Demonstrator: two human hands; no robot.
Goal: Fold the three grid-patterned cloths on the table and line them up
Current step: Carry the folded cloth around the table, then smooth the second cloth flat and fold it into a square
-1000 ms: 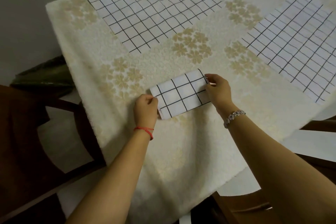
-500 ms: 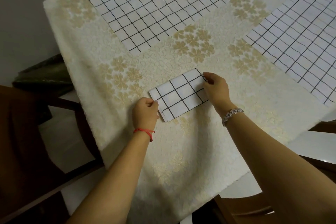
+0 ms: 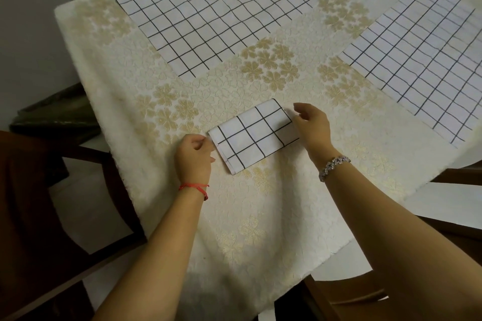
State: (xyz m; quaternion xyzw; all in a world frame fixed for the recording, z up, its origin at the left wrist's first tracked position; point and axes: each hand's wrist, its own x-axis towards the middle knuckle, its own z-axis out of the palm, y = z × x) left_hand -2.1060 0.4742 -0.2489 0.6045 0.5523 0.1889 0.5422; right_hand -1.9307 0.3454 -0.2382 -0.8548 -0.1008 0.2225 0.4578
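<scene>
At the bench [image 3: 260, 216] front, the folded cloth [image 3: 254, 138] lies flat, its long axis slanting between both hands. The left hand [image 3: 194, 156] is curled at its near end, grip unclear. The right hand [image 3: 311, 128], grip wide, is at the far end, nearer the unfolded right cloth [image 3: 422, 65].

The single camera sits at the person's head and looks forward and steeply down onto the tabletop [image 3: 263, 206], close enough that the left forearm [image 3: 161, 242] and right forearm [image 3: 391, 229] enter from the bottom edge. It faces the tabletop cornerwise, so its sides run diagonally across the frame. The wide lens also takes in a dark chair [image 3: 39, 216] at the left, while the tabletop's far and right parts fall outside.
</scene>
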